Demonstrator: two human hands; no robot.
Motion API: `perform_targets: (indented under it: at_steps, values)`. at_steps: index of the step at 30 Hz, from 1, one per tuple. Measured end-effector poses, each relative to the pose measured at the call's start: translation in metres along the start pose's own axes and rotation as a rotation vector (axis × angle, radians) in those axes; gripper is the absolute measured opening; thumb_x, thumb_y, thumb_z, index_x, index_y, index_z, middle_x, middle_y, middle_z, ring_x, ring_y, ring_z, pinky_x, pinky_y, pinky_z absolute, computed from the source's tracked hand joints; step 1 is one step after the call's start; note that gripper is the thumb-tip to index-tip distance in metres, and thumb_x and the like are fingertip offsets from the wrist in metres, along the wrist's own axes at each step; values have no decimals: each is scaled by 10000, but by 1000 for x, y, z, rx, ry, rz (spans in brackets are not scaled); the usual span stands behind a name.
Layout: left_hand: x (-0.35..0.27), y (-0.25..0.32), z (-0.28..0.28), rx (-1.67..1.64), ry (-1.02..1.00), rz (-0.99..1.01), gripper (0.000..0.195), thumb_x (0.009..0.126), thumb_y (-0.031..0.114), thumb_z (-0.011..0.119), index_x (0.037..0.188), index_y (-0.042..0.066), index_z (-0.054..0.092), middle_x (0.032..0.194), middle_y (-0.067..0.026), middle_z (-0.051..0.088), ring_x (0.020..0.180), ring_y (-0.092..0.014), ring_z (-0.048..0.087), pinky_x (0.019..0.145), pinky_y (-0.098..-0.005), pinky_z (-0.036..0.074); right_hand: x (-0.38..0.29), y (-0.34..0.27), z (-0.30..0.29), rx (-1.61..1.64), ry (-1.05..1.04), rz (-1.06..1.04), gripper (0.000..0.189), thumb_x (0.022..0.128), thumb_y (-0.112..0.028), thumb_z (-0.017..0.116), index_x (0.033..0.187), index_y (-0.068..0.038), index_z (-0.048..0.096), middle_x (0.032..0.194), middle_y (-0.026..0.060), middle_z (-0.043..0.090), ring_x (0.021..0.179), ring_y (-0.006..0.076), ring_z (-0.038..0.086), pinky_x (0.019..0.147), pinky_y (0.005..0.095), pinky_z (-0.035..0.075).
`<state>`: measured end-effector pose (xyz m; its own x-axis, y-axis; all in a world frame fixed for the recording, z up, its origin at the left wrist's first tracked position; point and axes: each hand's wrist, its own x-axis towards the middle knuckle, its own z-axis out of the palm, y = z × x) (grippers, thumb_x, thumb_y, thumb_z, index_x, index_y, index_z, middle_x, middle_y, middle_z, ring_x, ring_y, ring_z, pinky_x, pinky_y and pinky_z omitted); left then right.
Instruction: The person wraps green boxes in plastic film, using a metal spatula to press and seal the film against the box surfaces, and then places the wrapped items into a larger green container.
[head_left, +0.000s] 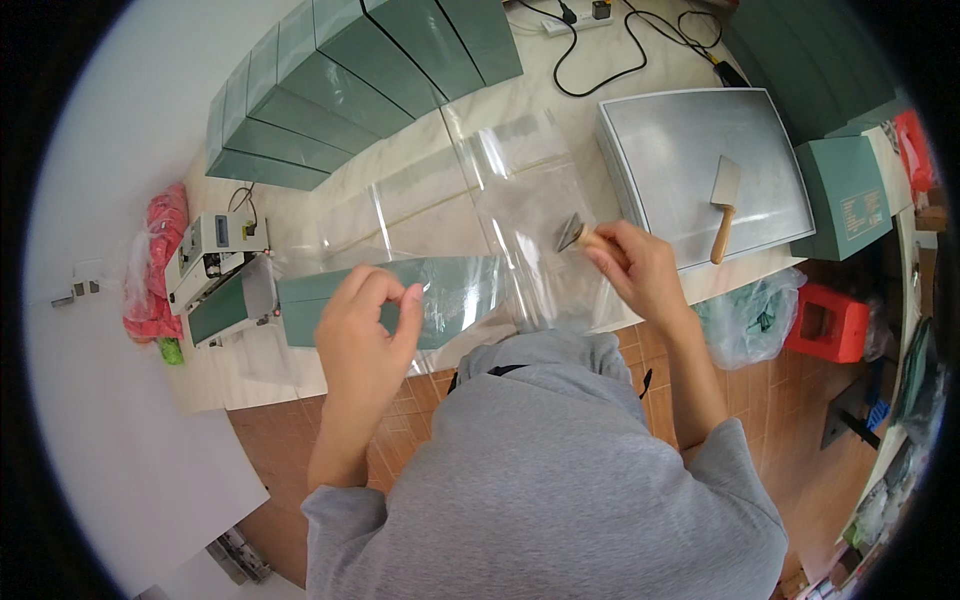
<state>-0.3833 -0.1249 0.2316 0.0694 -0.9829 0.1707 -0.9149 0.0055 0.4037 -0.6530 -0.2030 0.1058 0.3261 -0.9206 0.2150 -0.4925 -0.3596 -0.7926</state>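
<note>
My right hand grips the wooden handle of a small metal-bladed scraper, held above clear plastic film. The film spreads over the table with bright glints and creases. In front of me lies a long green box, and film covers at least its right part. My left hand is over the box's left portion, its thumb and fingertips curled close together. Whether a film edge is pinched there is too fine to see. A second wooden-handled scraper rests on a flat metal plate at right.
Green boxes stand in a row along the back. A white machine sits at the table's left end. Black cables run from a power strip behind the plate. Another green box, a plastic bag and a red stool are at right.
</note>
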Motion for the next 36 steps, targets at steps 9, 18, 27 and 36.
perform_targets:
  at_steps: [9, 18, 27, 36]
  values:
    - [-13, -32, 1, -80, -32, -249, 197, 869, 100, 669, 775, -5, 532, 764, -79, 537, 672, -187, 517, 629, -282, 422, 2, -51, -28, 63, -304, -295, 257, 815, -297, 727, 867, -58, 646, 657, 79, 614, 567, 263, 606, 516, 347, 460]
    - [-20, -47, 10, -144, 11, -221, 207, 879, 134, 667, 794, -2, 535, 773, -73, 523, 663, -178, 524, 618, -298, 425, 15, -77, -28, -70, -384, -419, 215, 848, -266, 703, 820, -69, 622, 628, 61, 596, 520, 250, 583, 465, 343, 442]
    - [-33, -38, -21, -23, 114, 46, 233, 797, 221, 745, 896, 66, 602, 916, -62, 600, 911, -243, 590, 810, -368, 454, 25, -112, -19, -188, -468, -472, 205, 906, -279, 641, 830, -89, 635, 585, 38, 596, 484, 218, 575, 426, 329, 427]
    - [-68, -51, -15, 109, -32, 305, 207, 731, 197, 767, 866, 89, 653, 923, -33, 615, 918, -237, 590, 806, -383, 442, 27, -118, 6, -203, -473, -545, 253, 919, -303, 627, 797, -82, 610, 532, 38, 555, 428, 212, 534, 394, 329, 390]
